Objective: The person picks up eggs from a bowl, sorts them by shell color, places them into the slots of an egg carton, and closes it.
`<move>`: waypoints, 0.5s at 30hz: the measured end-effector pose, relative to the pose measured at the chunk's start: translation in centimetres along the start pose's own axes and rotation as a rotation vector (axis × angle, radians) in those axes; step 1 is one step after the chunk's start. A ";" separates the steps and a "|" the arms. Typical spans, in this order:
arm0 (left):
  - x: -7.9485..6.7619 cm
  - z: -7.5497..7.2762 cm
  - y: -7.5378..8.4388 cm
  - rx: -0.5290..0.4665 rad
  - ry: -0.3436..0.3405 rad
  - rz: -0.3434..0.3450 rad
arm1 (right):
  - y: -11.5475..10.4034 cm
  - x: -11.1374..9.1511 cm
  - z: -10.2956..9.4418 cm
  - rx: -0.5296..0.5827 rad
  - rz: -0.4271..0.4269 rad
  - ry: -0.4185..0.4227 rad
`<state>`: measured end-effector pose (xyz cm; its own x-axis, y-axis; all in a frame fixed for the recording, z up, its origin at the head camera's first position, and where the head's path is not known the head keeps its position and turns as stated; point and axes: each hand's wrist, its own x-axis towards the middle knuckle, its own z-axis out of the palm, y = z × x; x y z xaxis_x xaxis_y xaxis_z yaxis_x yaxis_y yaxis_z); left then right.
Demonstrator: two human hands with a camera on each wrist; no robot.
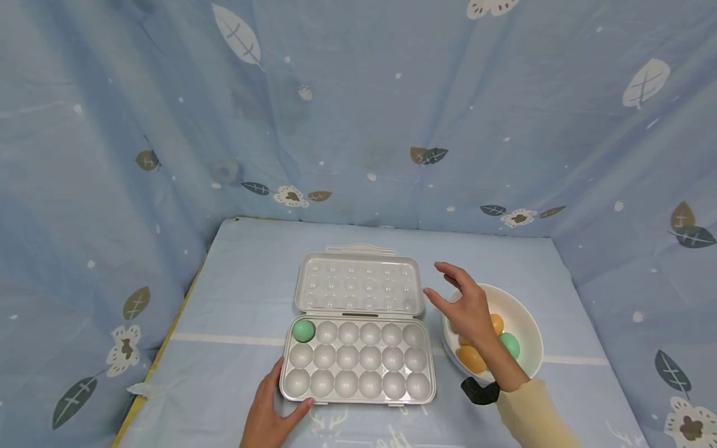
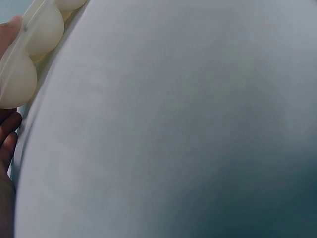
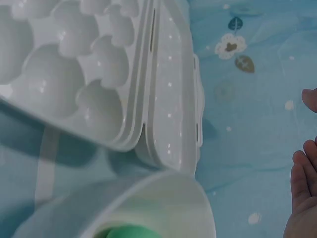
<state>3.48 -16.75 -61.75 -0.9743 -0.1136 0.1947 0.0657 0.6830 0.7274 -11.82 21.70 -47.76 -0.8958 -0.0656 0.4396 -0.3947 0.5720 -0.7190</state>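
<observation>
A white plastic egg tray (image 1: 358,367) lies with its lid (image 1: 360,283) folded back behind it. One green egg (image 1: 304,331) sits in the cup at the back left corner. My left hand (image 1: 271,407) grips the tray's front left corner, thumb at the front edge. In the left wrist view, its fingers (image 2: 9,131) show below the tray's round cups (image 2: 43,30). Over the left side of a white bowl (image 1: 529,311), my right hand (image 1: 469,309) is held with thumb and fingers apart and nothing between them. Orange eggs (image 1: 472,359) and a green egg (image 1: 509,344) lie in the bowl, partly hidden by that hand.
A pale blue cloth (image 1: 246,280) covers the table, and patterned blue curtains (image 1: 358,112) rise behind and at both sides. A black strap (image 1: 480,391) is at my right wrist, near the bowl's front rim.
</observation>
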 end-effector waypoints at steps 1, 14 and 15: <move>0.0 0.0 0.0 -0.001 0.000 0.001 | 0.3 -0.2 -0.4 -0.006 0.007 0.005; -0.1 -0.3 0.3 0.034 -0.039 -0.049 | 3.3 -2.7 -3.1 -0.097 0.171 -0.001; -0.1 -0.3 0.3 0.030 -0.041 -0.049 | 3.5 -2.9 -3.2 -0.108 0.181 -0.004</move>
<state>3.70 -16.76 -61.31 -0.9842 -0.1181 0.1322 0.0121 0.6991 0.7149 -9.94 26.46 -49.85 -0.9510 0.0433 0.3062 -0.2031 0.6591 -0.7241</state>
